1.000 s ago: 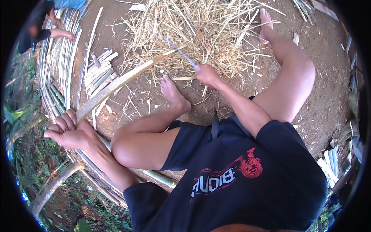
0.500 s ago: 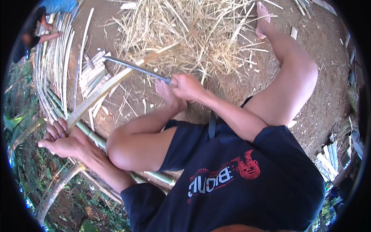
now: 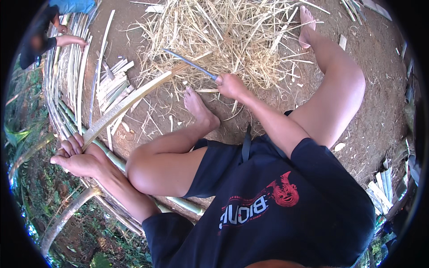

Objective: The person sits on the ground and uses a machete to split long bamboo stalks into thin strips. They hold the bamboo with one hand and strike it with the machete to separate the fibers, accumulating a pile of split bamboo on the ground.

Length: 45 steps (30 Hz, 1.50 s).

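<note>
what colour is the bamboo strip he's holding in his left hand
Pale yellowish tan, seen in the head view: the bamboo strip runs from the left hand.

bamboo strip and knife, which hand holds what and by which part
The left hand grips the long bamboo strip at its near end. The right hand holds the knife by its handle, blade against the strip's far end.

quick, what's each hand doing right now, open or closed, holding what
Left hand: closed on the end of the long flat pale bamboo strip.
Right hand: closed on the handle of the long grey metal blade.
</note>
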Each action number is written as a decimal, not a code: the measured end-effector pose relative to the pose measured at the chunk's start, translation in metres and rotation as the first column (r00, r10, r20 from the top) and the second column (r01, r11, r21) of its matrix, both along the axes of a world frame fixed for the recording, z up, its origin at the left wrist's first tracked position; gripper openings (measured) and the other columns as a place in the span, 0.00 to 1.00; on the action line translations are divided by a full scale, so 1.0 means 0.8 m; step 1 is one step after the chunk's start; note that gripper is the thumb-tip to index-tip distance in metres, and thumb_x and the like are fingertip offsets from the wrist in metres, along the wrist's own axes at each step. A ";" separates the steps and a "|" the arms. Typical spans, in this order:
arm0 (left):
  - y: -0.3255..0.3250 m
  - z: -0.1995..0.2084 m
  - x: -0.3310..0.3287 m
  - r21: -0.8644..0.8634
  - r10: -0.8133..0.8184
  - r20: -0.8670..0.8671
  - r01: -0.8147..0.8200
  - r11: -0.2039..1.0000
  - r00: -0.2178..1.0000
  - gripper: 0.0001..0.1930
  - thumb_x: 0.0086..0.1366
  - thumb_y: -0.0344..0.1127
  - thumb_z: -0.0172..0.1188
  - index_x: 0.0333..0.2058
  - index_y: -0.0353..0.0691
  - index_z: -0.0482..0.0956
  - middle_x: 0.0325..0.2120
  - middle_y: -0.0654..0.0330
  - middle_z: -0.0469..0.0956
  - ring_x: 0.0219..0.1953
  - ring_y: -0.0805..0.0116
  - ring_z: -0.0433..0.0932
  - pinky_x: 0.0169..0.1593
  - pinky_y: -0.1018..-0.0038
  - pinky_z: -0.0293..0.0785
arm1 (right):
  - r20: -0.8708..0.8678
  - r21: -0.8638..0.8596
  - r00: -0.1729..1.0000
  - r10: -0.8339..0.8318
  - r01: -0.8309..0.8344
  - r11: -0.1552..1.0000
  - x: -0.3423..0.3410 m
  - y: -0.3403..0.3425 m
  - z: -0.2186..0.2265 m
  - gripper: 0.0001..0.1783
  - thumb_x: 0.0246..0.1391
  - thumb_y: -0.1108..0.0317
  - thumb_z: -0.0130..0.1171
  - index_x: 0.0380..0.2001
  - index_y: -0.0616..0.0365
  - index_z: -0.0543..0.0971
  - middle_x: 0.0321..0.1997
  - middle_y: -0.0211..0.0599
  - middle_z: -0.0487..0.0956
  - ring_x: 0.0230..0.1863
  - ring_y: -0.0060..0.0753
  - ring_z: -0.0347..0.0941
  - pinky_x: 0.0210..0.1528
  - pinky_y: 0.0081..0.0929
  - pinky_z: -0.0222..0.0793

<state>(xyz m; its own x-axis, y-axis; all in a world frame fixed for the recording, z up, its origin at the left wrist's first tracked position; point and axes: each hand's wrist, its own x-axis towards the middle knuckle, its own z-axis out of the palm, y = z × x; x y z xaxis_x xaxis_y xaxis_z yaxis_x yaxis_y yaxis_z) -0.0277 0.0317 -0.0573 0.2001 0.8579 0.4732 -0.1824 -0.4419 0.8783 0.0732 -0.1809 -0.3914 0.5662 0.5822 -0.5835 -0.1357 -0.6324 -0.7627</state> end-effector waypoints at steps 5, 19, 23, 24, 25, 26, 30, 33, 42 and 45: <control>0.003 -0.006 -0.001 0.008 -0.019 -0.015 0.019 1.000 1.000 0.26 0.75 0.54 0.31 0.17 0.49 0.50 0.13 0.69 0.46 0.16 0.75 0.44 0.23 0.76 0.48 | 0.078 0.136 0.996 0.044 -0.054 0.989 -0.033 0.013 0.057 0.09 0.53 0.66 0.52 0.33 0.57 0.79 0.26 0.44 0.80 0.27 0.40 0.77 0.34 0.40 0.74; -0.001 -0.001 -0.009 0.003 -0.028 -0.007 0.028 1.000 1.000 0.26 0.75 0.53 0.32 0.17 0.49 0.49 0.14 0.69 0.48 0.16 0.75 0.44 0.23 0.75 0.48 | 0.145 0.169 0.987 -0.074 0.049 0.984 -0.032 0.004 -0.023 0.08 0.51 0.68 0.53 0.32 0.59 0.77 0.24 0.47 0.78 0.28 0.40 0.77 0.35 0.38 0.72; -0.001 -0.002 0.008 0.011 -0.005 -0.018 0.005 1.000 1.000 0.25 0.75 0.53 0.31 0.18 0.49 0.49 0.14 0.69 0.48 0.17 0.74 0.44 0.24 0.74 0.49 | -0.093 -0.038 0.995 -0.045 0.042 0.998 0.006 -0.008 -0.015 0.07 0.53 0.70 0.52 0.33 0.61 0.76 0.25 0.42 0.77 0.27 0.34 0.75 0.33 0.35 0.72; 0.001 -0.005 0.006 0.005 -0.004 -0.037 0.004 1.000 0.999 0.25 0.75 0.53 0.30 0.18 0.49 0.49 0.14 0.68 0.48 0.17 0.73 0.44 0.25 0.73 0.49 | -0.093 0.044 0.994 -0.061 0.065 0.997 -0.008 -0.002 0.001 0.07 0.54 0.70 0.52 0.34 0.60 0.76 0.26 0.42 0.77 0.27 0.33 0.76 0.33 0.34 0.72; 0.001 -0.003 0.004 0.011 0.019 -0.028 -0.018 1.000 0.999 0.25 0.75 0.53 0.30 0.18 0.49 0.49 0.14 0.68 0.47 0.18 0.73 0.44 0.25 0.72 0.49 | -0.056 0.067 0.998 -0.034 0.037 0.997 -0.015 0.007 0.014 0.08 0.54 0.70 0.52 0.35 0.62 0.75 0.26 0.43 0.77 0.27 0.30 0.76 0.31 0.29 0.72; 0.003 -0.005 0.001 0.009 -0.011 -0.015 0.011 1.000 1.000 0.26 0.75 0.53 0.31 0.18 0.49 0.49 0.14 0.68 0.48 0.18 0.73 0.45 0.25 0.73 0.49 | 0.020 0.070 0.999 -0.025 0.024 0.997 -0.028 0.007 0.021 0.08 0.53 0.69 0.53 0.36 0.60 0.76 0.25 0.45 0.78 0.29 0.34 0.76 0.33 0.33 0.72; 0.001 -0.001 0.000 -0.030 -0.015 0.007 0.015 0.999 1.000 0.26 0.74 0.54 0.35 0.18 0.48 0.51 0.14 0.69 0.48 0.17 0.75 0.46 0.25 0.75 0.49 | 0.138 0.070 0.985 -0.103 0.094 0.993 -0.036 -0.004 -0.045 0.11 0.53 0.65 0.54 0.36 0.61 0.77 0.25 0.44 0.78 0.29 0.35 0.76 0.34 0.35 0.73; 0.009 -0.004 0.004 -0.028 -0.028 -0.001 0.028 0.999 1.000 0.26 0.74 0.54 0.34 0.18 0.48 0.51 0.14 0.68 0.48 0.18 0.73 0.46 0.25 0.73 0.49 | -0.088 -0.030 0.991 -0.104 0.102 0.994 -0.008 -0.012 -0.055 0.10 0.55 0.68 0.53 0.37 0.60 0.77 0.25 0.42 0.78 0.28 0.31 0.77 0.33 0.34 0.72; 0.019 -0.007 -0.002 -0.086 -0.060 0.021 0.061 0.994 0.998 0.25 0.75 0.53 0.31 0.19 0.47 0.52 0.17 0.67 0.50 0.19 0.74 0.48 0.26 0.74 0.51 | 0.114 0.011 0.977 -0.182 0.182 0.983 -0.036 -0.025 -0.087 0.08 0.55 0.70 0.51 0.33 0.62 0.75 0.23 0.44 0.77 0.23 0.39 0.74 0.30 0.37 0.71; 0.023 -0.007 -0.013 -0.062 -0.057 0.016 0.058 0.996 0.998 0.25 0.75 0.53 0.32 0.19 0.47 0.52 0.17 0.67 0.51 0.19 0.74 0.49 0.26 0.74 0.52 | -0.173 -0.089 0.971 -0.165 0.152 0.984 -0.008 -0.027 -0.025 0.10 0.53 0.70 0.52 0.37 0.63 0.76 0.24 0.42 0.77 0.25 0.35 0.74 0.32 0.37 0.71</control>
<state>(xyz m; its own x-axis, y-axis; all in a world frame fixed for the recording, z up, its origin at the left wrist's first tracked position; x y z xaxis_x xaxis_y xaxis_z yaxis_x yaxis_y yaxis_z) -0.0381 0.0504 -0.0631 0.2433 0.8733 0.4221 -0.2184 -0.3747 0.9010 0.0665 -0.2028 -0.4111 0.5302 0.4445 -0.7220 -0.3687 -0.6460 -0.6684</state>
